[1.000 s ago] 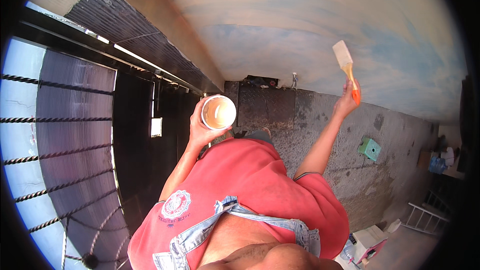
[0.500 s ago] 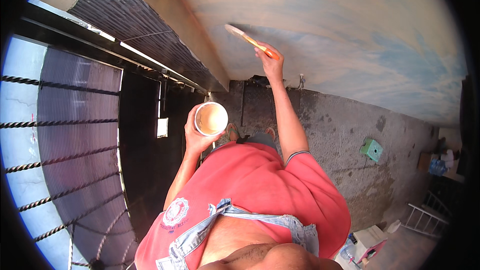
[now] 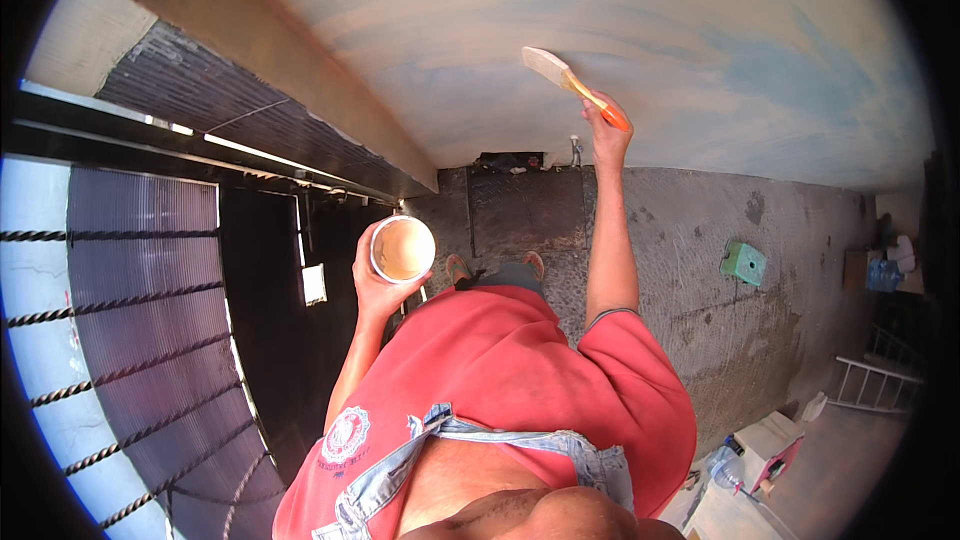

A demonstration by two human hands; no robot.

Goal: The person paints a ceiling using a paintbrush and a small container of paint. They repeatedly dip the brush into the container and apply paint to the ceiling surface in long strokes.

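Note:
My left hand [image 3: 376, 285] is wrapped round a white cup [image 3: 403, 249] with pale cream-beige paint inside, held upright in front of my red shirt. My right hand [image 3: 606, 140] is raised, closed on the orange-tipped wooden handle of a flat paintbrush [image 3: 590, 95]. The pale bristle head points up and left, on or very close to the wall [image 3: 750, 40], which is mottled cream and light blue; exact contact is hard to tell. My sandalled feet show below on the grey concrete floor [image 3: 680, 240].
A beam [image 3: 300, 80] runs along the upper left, above a barred gate [image 3: 150, 290] with translucent panels. A metal pipe fitting [image 3: 575, 150] stands at the wall's base. A green stool [image 3: 742, 263], water jugs [image 3: 883, 275], a metal ladder-like frame [image 3: 870, 380] and white furniture [image 3: 765, 440] are on the right.
The brush swung from the right to the left along the wall, then moved back rightward. The left hand with the cup has dropped slightly and shifted left.

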